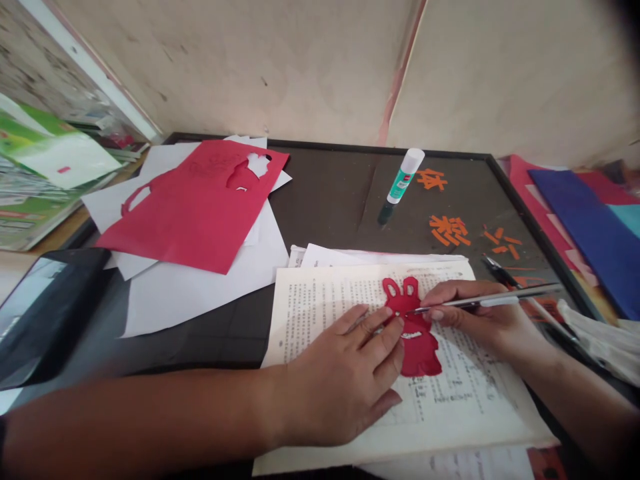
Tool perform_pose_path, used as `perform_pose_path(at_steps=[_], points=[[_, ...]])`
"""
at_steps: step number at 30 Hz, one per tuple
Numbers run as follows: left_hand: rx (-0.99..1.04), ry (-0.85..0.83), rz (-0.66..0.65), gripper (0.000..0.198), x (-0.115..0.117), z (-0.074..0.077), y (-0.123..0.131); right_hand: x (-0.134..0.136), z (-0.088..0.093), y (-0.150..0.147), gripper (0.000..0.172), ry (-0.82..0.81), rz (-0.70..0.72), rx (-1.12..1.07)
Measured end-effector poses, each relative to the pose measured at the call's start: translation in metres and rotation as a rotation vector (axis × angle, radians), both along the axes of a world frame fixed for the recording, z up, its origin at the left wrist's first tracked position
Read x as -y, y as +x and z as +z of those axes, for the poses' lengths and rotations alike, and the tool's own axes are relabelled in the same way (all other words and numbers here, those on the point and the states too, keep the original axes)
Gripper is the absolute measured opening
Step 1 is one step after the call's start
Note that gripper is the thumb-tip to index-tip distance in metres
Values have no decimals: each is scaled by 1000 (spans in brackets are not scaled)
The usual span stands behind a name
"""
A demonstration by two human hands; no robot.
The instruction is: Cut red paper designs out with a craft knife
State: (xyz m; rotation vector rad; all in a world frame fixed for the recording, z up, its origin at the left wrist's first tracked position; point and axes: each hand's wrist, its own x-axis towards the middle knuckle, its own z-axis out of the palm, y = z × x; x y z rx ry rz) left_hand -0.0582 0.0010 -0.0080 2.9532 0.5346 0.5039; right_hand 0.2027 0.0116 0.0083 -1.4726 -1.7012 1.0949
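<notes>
A red paper rabbit cutout lies on a printed page of an open book. It has long ears with holes and small cut openings in its face and middle. My left hand rests flat on the page, its fingertips pressing the rabbit's left side. Pinched in my right hand is a slim silver craft knife. Its thin dark tip touches the rabbit's face, close to my left fingertips. Part of the rabbit's left edge is hidden under my fingers.
A glue stick stands on the dark table beside orange paper characters. Red paper with cut holes lies over white sheets. A black device sits left; a blue folder and a dark pen lie right.
</notes>
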Motion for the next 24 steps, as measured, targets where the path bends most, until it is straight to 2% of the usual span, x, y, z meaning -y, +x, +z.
perform_pose_path(at_steps=[7, 24], points=[[0, -14, -5, 44, -1, 0, 0, -2, 2, 0, 15, -20, 54, -24], [-26, -18, -7, 44, 0, 1, 0, -2, 1, 0, 14, 13, 62, 3]])
